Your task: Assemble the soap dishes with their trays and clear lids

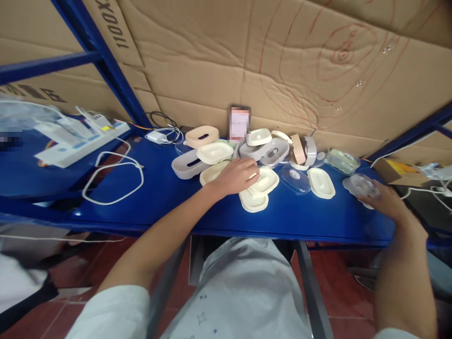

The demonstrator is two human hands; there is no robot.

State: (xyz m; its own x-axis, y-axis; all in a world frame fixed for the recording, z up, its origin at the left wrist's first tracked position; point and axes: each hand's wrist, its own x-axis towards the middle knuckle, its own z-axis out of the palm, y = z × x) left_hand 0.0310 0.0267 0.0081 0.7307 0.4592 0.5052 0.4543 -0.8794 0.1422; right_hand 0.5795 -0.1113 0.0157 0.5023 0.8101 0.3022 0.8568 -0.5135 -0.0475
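Note:
A heap of oval plastic soap-box parts lies on the blue shelf [155, 197]: cream trays, grey bases, a pink base [202, 136] and clear lids. My left hand [236, 175] reaches into the heap with fingers curled over a cream oval tray [265, 181]; whether it grips the tray I cannot tell. At the shelf's right end my right hand [384, 202] rests on a clear plastic lid [360, 184], fingers spread over it. Another cream tray [320, 182] and a clear lid [294, 179] lie between my hands.
A white cable loop [113, 176] lies left on the shelf, beside a white power strip [83, 141] and a charger [158, 136]. A phone [239, 123] leans on the cardboard back wall. Blue frame bars cross on the left and right. A clear plastic bag [247, 282] hangs below.

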